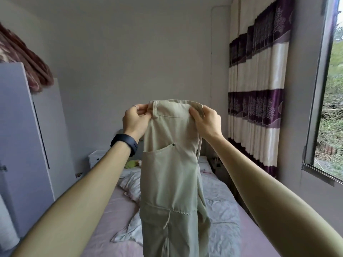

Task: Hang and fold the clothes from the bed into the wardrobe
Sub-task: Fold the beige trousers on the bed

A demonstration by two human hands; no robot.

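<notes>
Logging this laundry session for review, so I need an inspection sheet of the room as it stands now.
Surface: lilac-sheeted bed, rumpled.
Job's things: beige fabric trousers held upright over the bed; grey wardrobe at left.
Clutter: white patterned pillow, green soft item, crumpled white cloth on the bed.
Grips: left hand pinches one waistband end, right hand the other.
Cables: thin line down the back wall; cannot tell if cable.
Surroundings: purple-and-cream striped curtain, window at right, reddish-brown blanket atop the wardrobe.
</notes>
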